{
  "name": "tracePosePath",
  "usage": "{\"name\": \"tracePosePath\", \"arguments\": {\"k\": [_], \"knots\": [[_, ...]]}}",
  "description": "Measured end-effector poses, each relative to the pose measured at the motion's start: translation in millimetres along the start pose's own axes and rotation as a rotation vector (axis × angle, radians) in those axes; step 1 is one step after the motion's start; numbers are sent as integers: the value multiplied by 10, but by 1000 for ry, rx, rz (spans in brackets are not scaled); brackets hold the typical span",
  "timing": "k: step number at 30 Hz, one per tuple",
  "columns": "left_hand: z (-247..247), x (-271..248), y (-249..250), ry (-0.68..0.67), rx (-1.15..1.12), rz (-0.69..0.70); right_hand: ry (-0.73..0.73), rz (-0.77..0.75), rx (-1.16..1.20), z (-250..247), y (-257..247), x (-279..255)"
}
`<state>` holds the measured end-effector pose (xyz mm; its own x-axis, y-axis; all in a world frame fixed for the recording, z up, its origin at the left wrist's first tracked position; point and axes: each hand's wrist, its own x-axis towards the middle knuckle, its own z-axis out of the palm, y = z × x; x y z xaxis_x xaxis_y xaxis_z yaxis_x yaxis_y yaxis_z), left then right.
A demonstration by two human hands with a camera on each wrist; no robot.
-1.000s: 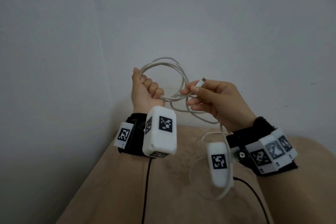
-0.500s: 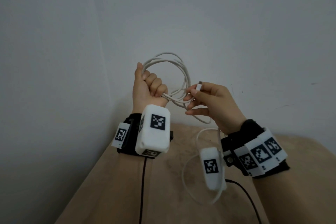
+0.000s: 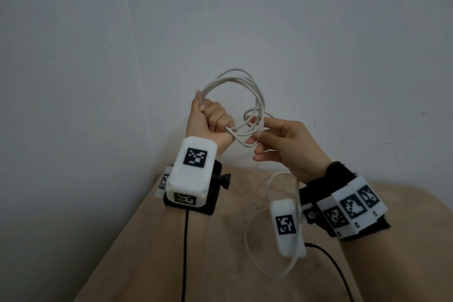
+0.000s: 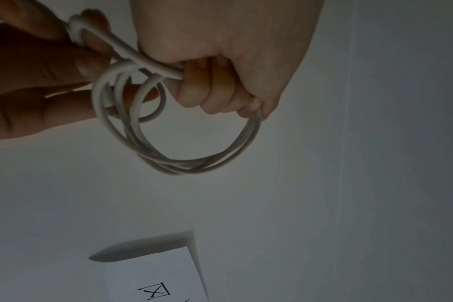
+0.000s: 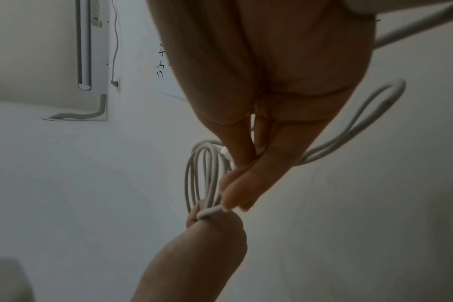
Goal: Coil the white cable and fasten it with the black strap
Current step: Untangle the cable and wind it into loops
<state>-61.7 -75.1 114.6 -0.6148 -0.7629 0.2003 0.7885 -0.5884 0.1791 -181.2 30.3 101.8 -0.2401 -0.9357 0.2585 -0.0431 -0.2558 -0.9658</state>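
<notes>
One white cable (image 3: 235, 103), several loops, held up before the wall. Left hand (image 3: 210, 122) fists round the coil. Right hand (image 3: 282, 144) pinches strands beside it, other fingers straight. Only left wrist view shows one marked paper (image 4: 153, 273).

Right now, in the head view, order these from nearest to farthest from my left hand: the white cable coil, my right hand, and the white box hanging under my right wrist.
1. White cable coil: gripped in the left hand.
2. Right hand: just to its right, fingertips at the coil.
3. White box: lower right, under the right wrist.
</notes>
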Motion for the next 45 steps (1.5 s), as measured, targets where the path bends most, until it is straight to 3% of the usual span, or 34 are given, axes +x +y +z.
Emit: {"name": "tracePosePath", "arguments": {"k": [4, 9, 17, 19, 24, 28, 31, 36, 40, 45], "knots": [[21, 3, -20, -11, 2, -78, -13, 38, 82, -55, 15, 20], [81, -22, -98, 59, 258, -179, 17, 23, 94, -68, 29, 13], [58, -15, -99, 327, 451, 19, -107, -34, 283, -78, -16, 35], [70, -24, -131, 353, 464, 60, -50, -75, 296, -41, 6, 44], [67, -26, -168, 371, 450, 86, 192, -179, -83, 22, 93, 44], [51, -18, -177, 382, 441, 109, 133, -290, -213, -33, 90, 44], [44, -19, -166, 397, 443, 120, 182, -341, -263, -57, 91, 56], [8, -8, -41, 376, 338, 93, 395, -360, -232, -175, 57, 79], [8, -6, 16, 271, 269, 30, 263, -272, 41, -157, 58, 108], [60, -9, -27, 163, 316, -20, 65, -198, 198, -198, 14, 86]]}}
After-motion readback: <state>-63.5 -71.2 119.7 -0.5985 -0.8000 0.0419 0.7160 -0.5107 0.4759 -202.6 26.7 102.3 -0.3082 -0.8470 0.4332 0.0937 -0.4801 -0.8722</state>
